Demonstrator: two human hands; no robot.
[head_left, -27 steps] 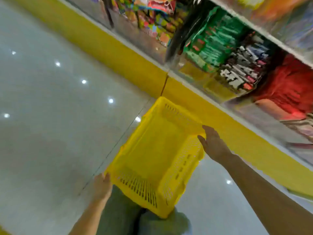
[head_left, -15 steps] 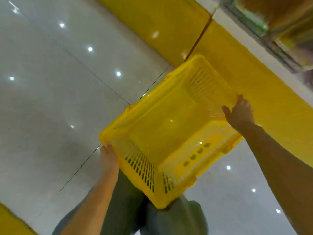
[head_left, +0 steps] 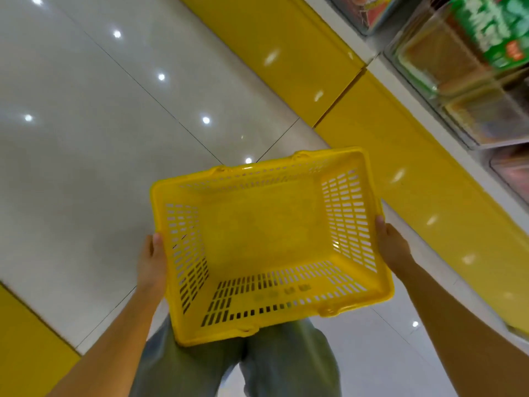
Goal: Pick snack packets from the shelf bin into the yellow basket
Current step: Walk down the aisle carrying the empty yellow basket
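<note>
Left fingers (head_left: 157, 244): the thumb lies over the left rim of the yellow basket (head_left: 257, 224). The other fingers are tucked down the outside of the wall, mostly hidden, so the rim is pinched between them.
Right fingers (head_left: 380, 223): the thumb tip sits on the right rim and the rest are out of sight behind the wall. The rim is clamped the same way.
Left hand (head_left: 151, 265): grips the basket's left short side, forearm running down to the lower left.
Right hand (head_left: 395, 249): grips the right short side, forearm running off to the lower right.
Yellow basket: held between both hands in front of the legs, off the floor. Its mouth faces the camera, showing slotted walls and a solid bottom.
Snack packets (head_left: 492, 27): green, with blurred print, lying in the shelf bin (head_left: 429, 70) at the upper right, well apart from the basket.
Shelf bin: clear-walled, set on the shelf beside further clear bins whose contents are too blurred to tell.
Shelf base (head_left: 372, 144): a glossy yellow band under the bins, running diagonally.
Floor (head_left: 86, 138): pale glossy tiles dotted with light reflections.
Trousers (head_left: 286, 365): grey-green, below the basket.
</note>
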